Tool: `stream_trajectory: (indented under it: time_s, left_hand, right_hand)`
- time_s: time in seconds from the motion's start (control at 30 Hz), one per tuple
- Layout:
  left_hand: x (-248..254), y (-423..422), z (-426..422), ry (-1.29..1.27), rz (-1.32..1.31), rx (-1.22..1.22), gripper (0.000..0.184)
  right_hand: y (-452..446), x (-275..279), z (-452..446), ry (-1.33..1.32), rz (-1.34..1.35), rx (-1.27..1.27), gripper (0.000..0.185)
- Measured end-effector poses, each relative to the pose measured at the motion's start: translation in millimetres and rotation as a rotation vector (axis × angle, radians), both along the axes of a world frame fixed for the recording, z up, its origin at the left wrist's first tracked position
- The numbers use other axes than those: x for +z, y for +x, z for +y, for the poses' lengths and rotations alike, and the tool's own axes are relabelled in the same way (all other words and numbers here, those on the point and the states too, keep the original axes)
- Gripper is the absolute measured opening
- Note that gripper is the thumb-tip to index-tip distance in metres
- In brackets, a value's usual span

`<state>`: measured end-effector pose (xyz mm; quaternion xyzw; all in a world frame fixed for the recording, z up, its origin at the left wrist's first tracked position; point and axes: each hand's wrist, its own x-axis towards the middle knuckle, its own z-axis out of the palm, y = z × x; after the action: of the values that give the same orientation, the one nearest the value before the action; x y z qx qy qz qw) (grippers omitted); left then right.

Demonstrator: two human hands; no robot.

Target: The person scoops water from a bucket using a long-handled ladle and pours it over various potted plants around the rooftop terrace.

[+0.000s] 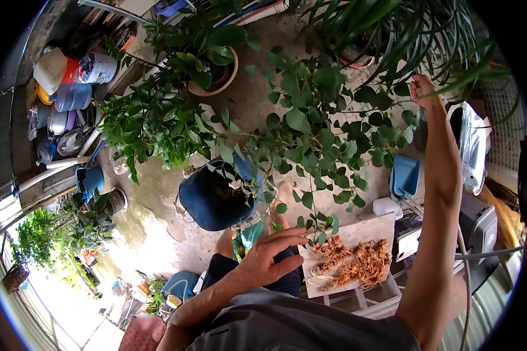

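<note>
A leafy plant with rounded green leaves (298,121) spreads across the middle of the view, its lower sprigs hanging down in front of me. My left hand (270,257) is beside the lowest leaves, its fingers stretched out and holding nothing that shows. Far out at the upper right, my right hand (423,90) has its fingers curled together, close to the plant's right end and under long strap-shaped leaves (392,35). Whatever is between those fingers, if anything, is too small to make out. Below the sprigs stands a blue tub (196,202) with a dark inside.
A pale board (386,228) holds dried orange-brown pieces (357,263). Nearby are a blue dustpan (405,175) and a grey case (477,228). Potted plants stand around, one in a round pot (233,76). Buckets and containers (73,96) are stacked at the left.
</note>
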<state>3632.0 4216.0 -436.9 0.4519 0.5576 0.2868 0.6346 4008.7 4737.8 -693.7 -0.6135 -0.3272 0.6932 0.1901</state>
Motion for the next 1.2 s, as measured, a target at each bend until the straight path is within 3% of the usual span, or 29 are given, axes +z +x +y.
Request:
stream_trajectory:
  time_s: [0.1,0.13,0.23,0.37,0.47,0.53,0.6,0.73,0.93,1.07,1.2]
  left_hand:
    - [-3.2,-1.9,-0.9,0.002,-0.003,0.005,0.036]
    - [-3.1,-2.2,-0.5,0.003,-0.003,0.007,0.036]
    - [-4.5,-4.0,2.8,0.0,-0.006,-0.011,0.036]
    - [-4.4,0.8,3.7,-0.007,-0.012,-0.004,0.036]
    - [-2.8,6.7,4.4,-0.009,-0.013,0.011,0.036]
    - [-2.3,7.8,5.2,-0.008,-0.017,0.015,0.037]
    - [-2.2,5.0,6.1,0.024,-0.007,0.007,0.037]
    - [-1.3,-3.6,3.5,0.023,-0.008,0.001,0.037]
    - [-0.2,-3.9,-0.7,0.046,-0.035,0.005,0.037]
    - [2.3,-3.7,-5.7,0.047,-0.043,0.02,0.036]
    - [3.2,-3.3,-14.0,0.152,-0.009,0.064,0.038]
  right_hand:
    - [-21.7,31.2,-28.5,0.141,0.079,-0.332,0.015]
    - [-18.5,27.5,-26.0,0.142,0.08,-0.33,0.015]
    - [-7.2,31.4,-22.6,0.172,0.032,0.022,0.017]
    - [-10.7,20.2,-8.3,0.096,0.158,0.102,0.014]
    - [-25.9,27.5,-9.1,0.067,0.069,-0.063,0.014]
    - [-18.5,30.5,-15.6,0.087,0.129,-0.084,0.016]
    - [-3.6,20.7,-13.1,-0.067,0.371,-0.195,0.016]
    - [8.2,26.3,-44.1,-0.111,0.388,-0.313,0.016]
    - [7.6,51.0,-69.2,-0.069,0.163,-0.168,0.016]
    - [-9.6,71.9,-81.6,0.048,-0.143,0.116,0.024]
    - [-14.9,64.7,-75.9,-0.052,-0.078,0.029,0.023]
